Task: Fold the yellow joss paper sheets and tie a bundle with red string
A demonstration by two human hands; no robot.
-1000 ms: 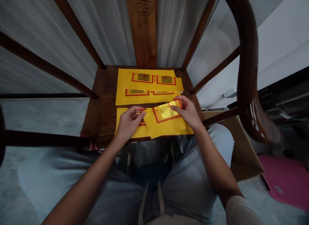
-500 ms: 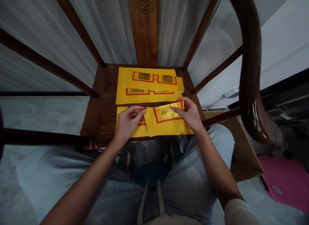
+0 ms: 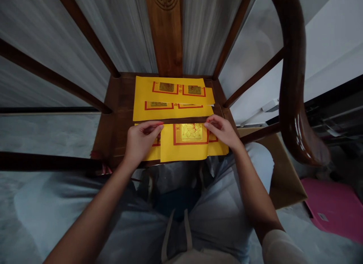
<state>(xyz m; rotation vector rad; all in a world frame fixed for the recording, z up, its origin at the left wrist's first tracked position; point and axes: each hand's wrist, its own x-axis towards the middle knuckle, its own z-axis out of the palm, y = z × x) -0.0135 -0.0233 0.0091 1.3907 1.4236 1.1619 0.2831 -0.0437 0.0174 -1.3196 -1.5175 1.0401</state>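
A yellow joss paper sheet [image 3: 184,152] with a red frame and a gold foil patch is held up by its two top corners. My left hand [image 3: 141,140] pinches the left corner between thumb and fingers. At the right corner, my right hand [image 3: 222,131] does the same. Beneath it lies a stack of like yellow sheets [image 3: 221,149], mostly covered by the held one. Farther back, another group of yellow papers [image 3: 172,113] with red borders and dull gold squares overlaps on the chair seat [image 3: 117,105].
The wooden chair's back slat [image 3: 167,41] rises behind the papers, with a curved armrest [image 3: 292,86] on the right. A cardboard box [image 3: 286,177] and a pink plastic object [image 3: 334,209] are on the floor at the right.
The held sheet has moved left and turned from tilted to nearly straight. Both hands have shifted left with it, uncovering the right end of the stack below.
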